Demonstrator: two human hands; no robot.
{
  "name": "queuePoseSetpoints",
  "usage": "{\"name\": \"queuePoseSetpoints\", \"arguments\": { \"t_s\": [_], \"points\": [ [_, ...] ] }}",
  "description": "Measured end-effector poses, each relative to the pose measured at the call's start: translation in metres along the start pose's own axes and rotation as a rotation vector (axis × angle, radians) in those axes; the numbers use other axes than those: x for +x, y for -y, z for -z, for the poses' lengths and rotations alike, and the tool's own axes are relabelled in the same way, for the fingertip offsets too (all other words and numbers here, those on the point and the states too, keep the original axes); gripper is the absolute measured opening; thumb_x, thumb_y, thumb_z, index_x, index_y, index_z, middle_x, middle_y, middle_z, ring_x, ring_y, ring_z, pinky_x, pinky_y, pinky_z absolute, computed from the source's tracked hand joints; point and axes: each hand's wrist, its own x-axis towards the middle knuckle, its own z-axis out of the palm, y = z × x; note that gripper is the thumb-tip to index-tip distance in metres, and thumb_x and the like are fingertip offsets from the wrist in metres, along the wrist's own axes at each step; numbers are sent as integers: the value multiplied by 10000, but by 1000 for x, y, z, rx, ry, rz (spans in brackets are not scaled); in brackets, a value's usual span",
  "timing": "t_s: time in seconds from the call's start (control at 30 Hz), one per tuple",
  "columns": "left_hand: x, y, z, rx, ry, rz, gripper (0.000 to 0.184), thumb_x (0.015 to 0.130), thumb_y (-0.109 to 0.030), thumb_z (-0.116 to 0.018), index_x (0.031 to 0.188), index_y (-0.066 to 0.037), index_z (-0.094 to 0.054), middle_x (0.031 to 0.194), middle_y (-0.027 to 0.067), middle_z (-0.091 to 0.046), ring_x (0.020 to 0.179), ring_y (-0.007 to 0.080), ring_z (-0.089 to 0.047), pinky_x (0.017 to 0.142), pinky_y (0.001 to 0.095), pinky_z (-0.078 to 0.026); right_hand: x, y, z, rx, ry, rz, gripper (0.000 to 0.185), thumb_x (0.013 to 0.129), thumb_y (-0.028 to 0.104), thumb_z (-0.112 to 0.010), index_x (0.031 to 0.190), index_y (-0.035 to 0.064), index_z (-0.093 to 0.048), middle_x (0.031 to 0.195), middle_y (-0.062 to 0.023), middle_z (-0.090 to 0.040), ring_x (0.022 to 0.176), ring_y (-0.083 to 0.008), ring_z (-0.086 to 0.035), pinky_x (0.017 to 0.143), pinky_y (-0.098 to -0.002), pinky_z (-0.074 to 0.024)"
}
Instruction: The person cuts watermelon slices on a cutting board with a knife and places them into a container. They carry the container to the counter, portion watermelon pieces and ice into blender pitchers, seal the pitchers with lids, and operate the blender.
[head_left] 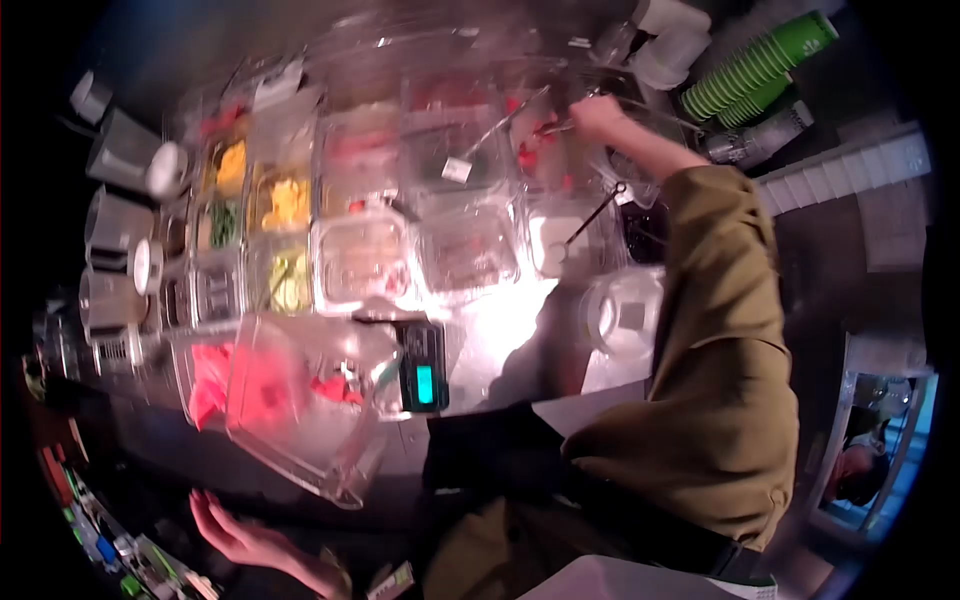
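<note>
My right hand reaches to the far right of the rows of clear food containers. Its fingers are closed around what looks like a metal utensil, its exact kind unclear. Beside that lies a container with red pieces. Low on the left, my left hand is open, its fingers stretched out and holding nothing. Above it, a large clear plastic tub sits tilted at the counter's front edge. Red food shows next to and through it. A black scale with a lit display stands to the tub's right.
Containers hold yellow pieces, pale green slices and white contents with a long-handled ladle. Clear pitchers line the left. Stacked green cups lean at the back right. A round clear container stands near my right sleeve.
</note>
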Motion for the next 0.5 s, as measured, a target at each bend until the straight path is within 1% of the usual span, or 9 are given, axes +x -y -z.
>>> {"name": "queuePoseSetpoints", "arguments": {
  "t_s": [0.07,0.13,0.2,0.23,0.33,0.37,0.4,0.47,0.5],
  "points": [
    [5,-6,-8,22,42,5,264,838,-76,-460,1060,61,-503,1045,117,-545,960,175,-511,857,264,-399,-34,-4,43,-25,56,-57,179,683,232,-560,752,77,-613,749,-131,-602,693,-300,-586,589,-401,-467],
    [13,-8,-19,71,68,23,245,826,-62,-469,1037,48,-525,1006,104,-570,928,162,-525,846,258,-398,-92,7,110,104,-35,-10,212,729,254,-551,830,73,-595,782,-163,-585,730,-324,-568,595,-414,-448],
    [22,-3,-29,-49,120,146,237,814,-37,-483,1030,52,-528,998,110,-570,915,161,-529,838,258,-405,-140,32,171,446,-196,190,311,747,195,-573,1006,22,-568,767,-161,-591,690,-284,-580,604,-345,-449],
    [29,12,-31,-123,164,87,241,820,-41,-485,1039,52,-521,1004,115,-563,923,161,-525,844,258,-402,-156,52,195,568,-350,344,318,747,135,-580,1019,-25,-539,788,-163,-592,671,-260,-583,600,-312,-443],
    [48,19,-37,-304,121,42,249,828,-59,-488,1050,52,-508,1009,113,-556,931,155,-522,849,259,-395,-192,141,266,672,-304,530,282,731,106,-582,975,-31,-546,844,-139,-597,678,-215,-585,575,-284,-445],
    [54,22,-32,-342,93,26,251,830,-64,-489,1052,51,-506,1008,112,-555,931,152,-521,848,257,-394,-198,166,276,692,-308,603,260,723,110,-582,948,-20,-560,855,-124,-596,683,-206,-583,567,-280,-449],
    [59,29,-27,-359,81,51,246,832,-70,-489,1048,45,-509,1002,111,-558,923,153,-525,840,254,-397,-194,189,263,605,-424,796,265,711,122,-589,940,-10,-561,864,-117,-591,671,-205,-577,540,-285,-450],
    [68,50,-16,-411,122,199,240,835,-73,-483,1047,35,-516,998,97,-556,907,146,-525,816,247,-402,-194,216,256,372,-395,915,306,687,154,-604,948,3,-550,874,-100,-580,644,-211,-565,496,-307,-448],
    [69,63,-13,-484,167,301,235,836,-71,-481,1042,33,-520,992,87,-556,894,138,-524,797,243,-407,-199,213,262,355,-388,825,359,681,192,-615,975,4,-531,870,-96,-570,624,-219,-557,476,-328,-434]
  ]
}}
